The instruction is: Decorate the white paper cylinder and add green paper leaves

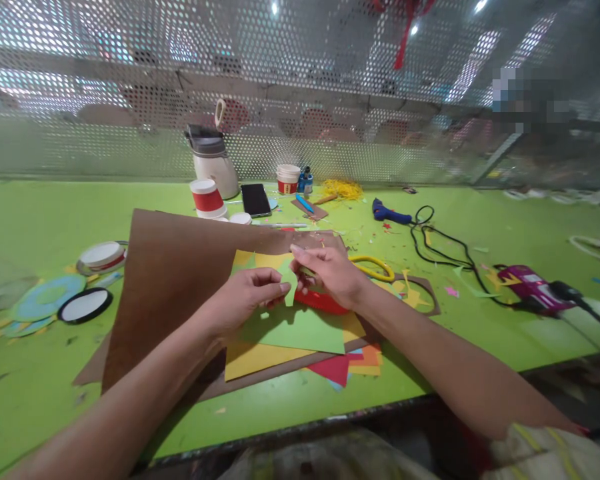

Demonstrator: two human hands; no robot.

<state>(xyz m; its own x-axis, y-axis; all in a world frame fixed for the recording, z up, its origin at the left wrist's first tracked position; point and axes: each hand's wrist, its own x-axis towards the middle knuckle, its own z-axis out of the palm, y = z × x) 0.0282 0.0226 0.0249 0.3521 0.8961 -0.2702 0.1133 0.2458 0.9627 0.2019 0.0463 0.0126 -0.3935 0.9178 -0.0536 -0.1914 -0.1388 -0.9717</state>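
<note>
Left hand [255, 288] pinches a small green cut-out [290, 292] between thumb and fingers, near the middle of the view. Right hand [334, 273] is just beside it, fingers curled with their tips close to the cut-out's edge; whether they grip it cannot be told. Below the hands lies a green sheet [303, 335] on top of a yellow sheet [247, 365], and both rest on a large brown sheet [180, 287] spread over the green worktop [170, 443]. A red item [325, 304], partly hidden, lies under the right hand, and a yellow loop [391, 272] shows just beyond its wrist. Red and orange papers [331, 371] poke out at the near edge. Behind are a jug [217, 170], a red-and-white tub [209, 200] and a phone [256, 200]. To the right lie a blue glue gun [391, 213] and a purple box [533, 287]; to the left, a black-rimmed disc [85, 306].
</note>
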